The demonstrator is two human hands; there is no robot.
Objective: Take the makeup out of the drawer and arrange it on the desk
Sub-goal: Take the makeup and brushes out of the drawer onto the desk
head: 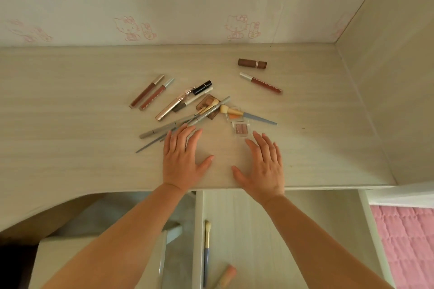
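The desk already holds a messy pile of makeup just past the fingertips of the left hand and right hand, which lie flat with straight fingers, holding nothing. The drawer below the wrists looks open, with a brush and a pink tube inside. The job looks partly done, and next a hand likely needs to reach down and pick those up.

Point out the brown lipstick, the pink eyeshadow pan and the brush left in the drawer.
brown lipstick (252,63), head view, mid-tube.
pink eyeshadow pan (240,128), head view, pan centre.
brush (206,245), head view, upper handle.
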